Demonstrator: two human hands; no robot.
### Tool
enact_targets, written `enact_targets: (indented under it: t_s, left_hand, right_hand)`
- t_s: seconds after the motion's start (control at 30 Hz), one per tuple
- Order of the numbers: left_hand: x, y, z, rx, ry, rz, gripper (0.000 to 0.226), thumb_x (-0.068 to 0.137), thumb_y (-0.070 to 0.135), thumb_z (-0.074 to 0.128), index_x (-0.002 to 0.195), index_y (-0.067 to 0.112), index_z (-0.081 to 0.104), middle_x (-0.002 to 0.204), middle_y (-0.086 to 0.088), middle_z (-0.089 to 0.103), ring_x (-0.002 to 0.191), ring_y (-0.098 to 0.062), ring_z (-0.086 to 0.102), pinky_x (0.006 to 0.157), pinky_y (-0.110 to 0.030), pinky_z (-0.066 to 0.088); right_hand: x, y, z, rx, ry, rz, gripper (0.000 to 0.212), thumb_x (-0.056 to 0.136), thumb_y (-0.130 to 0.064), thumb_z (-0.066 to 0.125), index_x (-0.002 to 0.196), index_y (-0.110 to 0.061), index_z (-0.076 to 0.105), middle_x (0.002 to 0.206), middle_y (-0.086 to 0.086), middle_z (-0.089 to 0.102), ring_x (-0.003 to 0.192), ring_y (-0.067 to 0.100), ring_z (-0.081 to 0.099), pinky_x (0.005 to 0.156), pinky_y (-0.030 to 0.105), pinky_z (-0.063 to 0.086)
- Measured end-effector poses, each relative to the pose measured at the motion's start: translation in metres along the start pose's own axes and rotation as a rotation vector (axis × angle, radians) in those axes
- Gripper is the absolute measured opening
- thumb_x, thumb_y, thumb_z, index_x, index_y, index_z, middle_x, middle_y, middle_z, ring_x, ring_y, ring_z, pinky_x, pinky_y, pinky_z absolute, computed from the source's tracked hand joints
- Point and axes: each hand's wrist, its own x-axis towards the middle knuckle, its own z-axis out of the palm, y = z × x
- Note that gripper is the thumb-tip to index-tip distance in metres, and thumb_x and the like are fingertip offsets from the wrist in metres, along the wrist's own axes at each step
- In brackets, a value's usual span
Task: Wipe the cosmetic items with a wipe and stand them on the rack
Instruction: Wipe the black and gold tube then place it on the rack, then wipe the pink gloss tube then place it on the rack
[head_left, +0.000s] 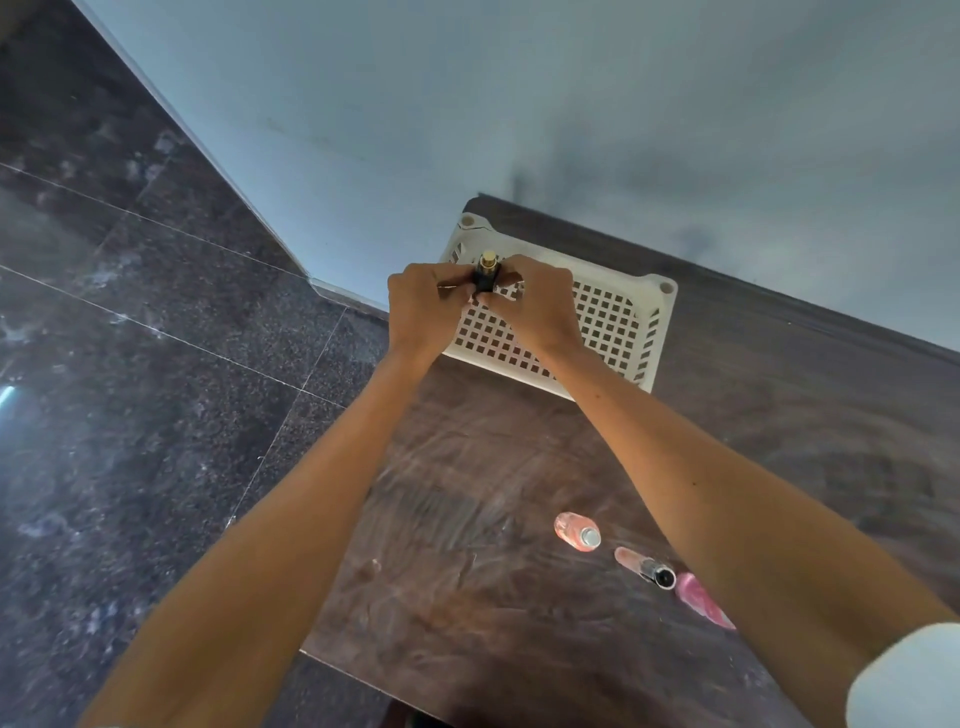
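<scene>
Both arms reach forward; the left hand (421, 306) and right hand (535, 306) together pinch a small black gold-topped cosmetic tube (485, 275) above the white perforated plastic rack (613, 322).

bare forearms, white sleeve (904, 675) right.

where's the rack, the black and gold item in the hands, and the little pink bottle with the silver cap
rack (610, 325), head view, on its bare perforated floor
black and gold item (486, 271), head view, on its black body below the gold tip
pink bottle (570, 527), head view, on its pink glass body
</scene>
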Motion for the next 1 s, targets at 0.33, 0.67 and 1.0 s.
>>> enact_targets:
  t_s: [0.33, 0.67, 1.0]
  left_hand:
    - [-0.001, -0.014, -0.008, 0.097, 0.007, 0.004, 0.024, 0.088, 0.004, 0.069, 0.11, 0.011, 0.077, 0.099, -0.007, 0.078, 0.084, -0.013, 0.072, 0.081, -0.023, 0.059]
    - [-0.026, -0.001, -0.019, 0.102, 0.111, -0.021, 0.025, 0.089, 0.012, 0.073, 0.113, 0.006, 0.074, 0.105, -0.007, 0.077, 0.087, -0.008, 0.073, 0.077, -0.008, 0.054]
    - [-0.161, 0.08, 0.03, -0.297, -0.003, -0.02, 0.019, 0.094, 0.017, 0.07, 0.111, 0.013, 0.076, 0.099, 0.009, 0.075, 0.088, 0.002, 0.072, 0.083, -0.017, 0.057]
  right_hand:
    - [0.001, 0.006, 0.029, -0.009, -0.021, -0.002, 0.025, 0.075, -0.018, 0.083, 0.098, -0.009, 0.076, 0.091, 0.002, 0.075, 0.086, 0.015, 0.069, 0.085, 0.036, 0.055]
    - [-0.029, -0.001, -0.016, 0.08, -0.093, 0.227, 0.055, 0.071, -0.023, 0.088, 0.115, -0.01, 0.058, 0.1, 0.003, 0.068, 0.075, 0.002, 0.058, 0.062, 0.007, 0.045]
    - [-0.17, -0.015, -0.186, 0.945, 0.019, 0.669, 0.017, 0.1, -0.003, 0.052, 0.112, -0.001, 0.063, 0.117, 0.012, 0.071, 0.113, 0.023, 0.067, 0.097, 0.029, 0.054]
